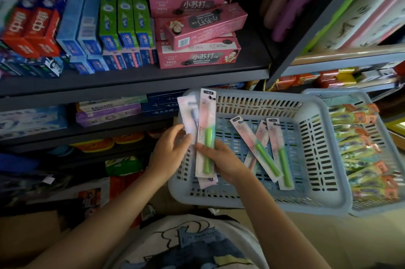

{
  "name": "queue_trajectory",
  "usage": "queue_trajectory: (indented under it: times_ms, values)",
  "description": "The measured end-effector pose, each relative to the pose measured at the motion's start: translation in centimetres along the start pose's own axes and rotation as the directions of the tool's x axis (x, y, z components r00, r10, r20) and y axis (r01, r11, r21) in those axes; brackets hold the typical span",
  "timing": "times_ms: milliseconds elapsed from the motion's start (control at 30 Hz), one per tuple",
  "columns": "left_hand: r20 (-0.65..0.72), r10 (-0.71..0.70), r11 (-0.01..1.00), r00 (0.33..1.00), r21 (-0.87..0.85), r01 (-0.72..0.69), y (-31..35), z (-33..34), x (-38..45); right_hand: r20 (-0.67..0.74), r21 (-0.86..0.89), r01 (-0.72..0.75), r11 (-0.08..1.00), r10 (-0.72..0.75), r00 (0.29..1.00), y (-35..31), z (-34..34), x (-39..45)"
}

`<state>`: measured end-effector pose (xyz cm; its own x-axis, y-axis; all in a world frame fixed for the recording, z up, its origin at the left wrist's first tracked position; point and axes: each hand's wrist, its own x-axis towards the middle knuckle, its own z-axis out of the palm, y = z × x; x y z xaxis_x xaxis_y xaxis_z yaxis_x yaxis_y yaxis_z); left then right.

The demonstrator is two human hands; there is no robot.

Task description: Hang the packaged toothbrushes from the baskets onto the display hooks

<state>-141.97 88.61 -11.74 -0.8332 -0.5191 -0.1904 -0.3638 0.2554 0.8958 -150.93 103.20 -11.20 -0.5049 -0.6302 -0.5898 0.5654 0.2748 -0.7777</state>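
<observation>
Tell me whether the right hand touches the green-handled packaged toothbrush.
Touching: the head view shows the right hand pinching the green-handled packaged toothbrush at its lower half.

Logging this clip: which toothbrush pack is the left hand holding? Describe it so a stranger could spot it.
Find the pale blue basket below the toothpaste shelf. At its left rim the left hand pinches a pink pack. Unlike the green-handled packs beside it, its brush is grey-blue.

— What can you read on those shelves?
— The pink cardboard toothpaste boxes [198,55] say "小苏打" and "BAKING SODA". The red boxes [30,27] show "中华"; a pale box [102,102] reads "Doctor", roughly.
</observation>
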Motion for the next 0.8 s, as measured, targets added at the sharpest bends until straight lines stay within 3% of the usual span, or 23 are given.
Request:
queue_trajectory:
  times_ms: [67, 167, 267, 367, 433, 533, 600, 700, 800]
  values:
    - [0.107, -0.125, 0.965, 0.986, -0.217, 0.146, 2.0, 1.6, 0.4, 0.004, -0.069, 0.058, 0.996, -0.058, 0.998, -0.8, -0.8, -1.4]
    - [0.230, -0.180, 0.925, 0.956, -0.291, 0.244, 3.3, 4.8, 1.3, 0.022, -0.302, 0.117, 0.946, -0.116, 0.993, -1.5, -2.8, -2.9]
    - [0.359, -0.269, 0.804, 0.894, -0.428, 0.413, 4.0, 7.7, 1.8, 0.070, -0.513, 0.134, 0.848, -0.114, 0.991, -1.5, -5.5, -4.0]
    - [0.476, -0.342, 0.721, 0.810, -0.421, 0.551, 4.3, 9.7, 2.3, 0.035, -0.602, 0.106, 0.792, -0.107, 0.994, -1.4, -9.0, -4.8]
    - [0.515, -0.396, 0.682, 0.760, -0.390, 0.619, 3.9, 10.7, 2.9, -0.105, -0.578, 0.044, 0.815, -0.127, 0.986, -1.6, -11.7, -5.2]
    - [0.531, -0.425, 0.682, 0.733, -0.345, 0.645, 3.4, 12.0, 3.5, -0.447, -0.585, -0.129, 0.801, -0.186, 0.875, -1.1, -16.5, -4.6]
    - [0.521, -0.408, 0.697, 0.750, -0.353, 0.624, 3.1, 12.8, 3.5, -0.571, -0.601, -0.314, 0.735, -0.120, 0.812, -0.5, -19.1, -3.7]
    - [0.455, -0.412, 0.726, 0.789, -0.359, 0.586, 2.6, 14.1, 3.6, -0.645, -0.615, -0.512, 0.599, -0.008, 0.764, 0.2, -20.5, -2.2]
    - [0.348, -0.502, 0.727, 0.791, -0.325, 0.605, 1.5, 15.3, 3.7, -0.599, -0.651, -0.489, 0.581, 0.004, 0.801, -0.3, -18.9, -1.2]
